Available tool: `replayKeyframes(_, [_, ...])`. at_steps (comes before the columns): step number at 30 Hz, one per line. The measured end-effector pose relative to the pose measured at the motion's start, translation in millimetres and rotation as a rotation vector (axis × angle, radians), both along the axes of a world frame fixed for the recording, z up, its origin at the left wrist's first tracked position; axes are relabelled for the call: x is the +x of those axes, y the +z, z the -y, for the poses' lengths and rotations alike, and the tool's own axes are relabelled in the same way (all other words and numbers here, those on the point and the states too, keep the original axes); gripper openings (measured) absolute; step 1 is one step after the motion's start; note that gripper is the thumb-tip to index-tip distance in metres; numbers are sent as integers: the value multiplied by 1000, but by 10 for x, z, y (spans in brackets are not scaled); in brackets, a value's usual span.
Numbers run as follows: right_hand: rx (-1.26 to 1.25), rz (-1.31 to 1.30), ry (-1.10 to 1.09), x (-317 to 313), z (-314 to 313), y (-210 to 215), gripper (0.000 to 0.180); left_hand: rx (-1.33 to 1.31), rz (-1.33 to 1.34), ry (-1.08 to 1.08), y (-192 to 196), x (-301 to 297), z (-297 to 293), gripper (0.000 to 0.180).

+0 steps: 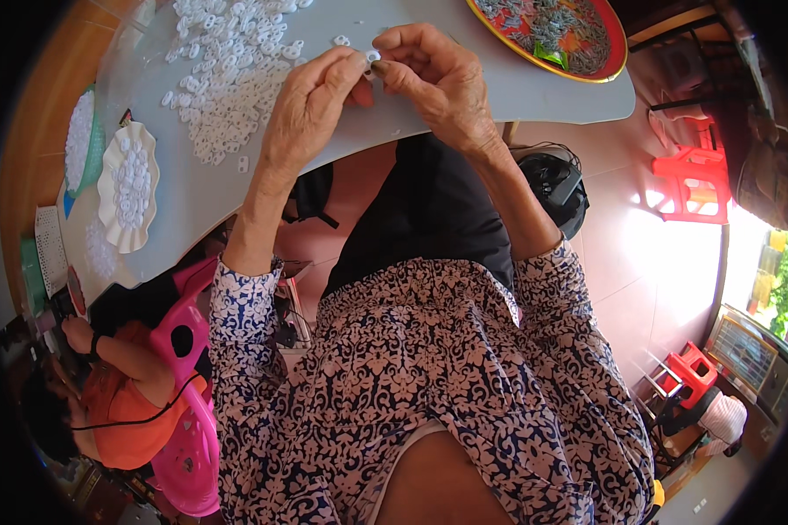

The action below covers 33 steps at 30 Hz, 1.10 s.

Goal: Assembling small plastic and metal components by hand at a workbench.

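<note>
Above the far side of the grey table point(569, 101), both my hands meet at one small white plastic piece point(373, 57). My left hand point(311, 101) pinches it from the left between thumb and fingertips. From the right, my right hand point(442, 92) closes thumb and index finger on the same piece. Fingertips cover most of it. A loose heap of small white oval plastic pieces with holes point(228, 52) spreads just left of my hands. Flatter white pieces point(232, 118) lie nearer to me, and one single piece point(341, 40) rests close beyond my left fingers.
At the far right stands a round red tray point(593, 76) of small grey pieces point(578, 39). A scalloped white dish point(107, 188) and a green basket point(96, 144) hold white pieces on the left. A person in orange point(136, 407) sits beside a pink chair point(184, 455). Red stools point(692, 179) stand right.
</note>
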State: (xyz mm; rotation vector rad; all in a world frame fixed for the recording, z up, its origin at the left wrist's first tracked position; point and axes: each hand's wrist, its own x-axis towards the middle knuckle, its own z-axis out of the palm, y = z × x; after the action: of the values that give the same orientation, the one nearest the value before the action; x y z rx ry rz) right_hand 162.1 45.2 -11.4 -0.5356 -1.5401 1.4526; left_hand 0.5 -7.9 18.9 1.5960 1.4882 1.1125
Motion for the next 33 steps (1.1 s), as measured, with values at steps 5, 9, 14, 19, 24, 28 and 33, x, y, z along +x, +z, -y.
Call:
replayKeyframes(5, [28, 51, 47, -3, 5, 20, 25, 11, 20, 46, -64, 38, 6, 38])
replayKeyframes(9, [100, 70, 28, -31, 15, -26, 29, -31, 57, 70, -74, 45, 5, 36])
replayKeyframes(14, [114, 116, 7, -38, 15, -66, 30, -40, 59, 76, -113, 46, 4, 35])
replayKeyframes(19, [164, 179, -30, -42, 26, -62, 31, -45, 80, 61, -125, 10, 12, 32])
replayKeyframes(24, [232, 236, -68, -25, 42, -29, 28, 21, 43, -1, -160, -10, -8, 27])
replayKeyframes(28, [263, 224, -90, -47, 59, -44, 26, 268, -169, -96, -265, -67, -29, 16])
replayKeyframes(33, [352, 234, -132, -60, 56, -50, 24, 224, -174, -124, -227, -62, -39, 15])
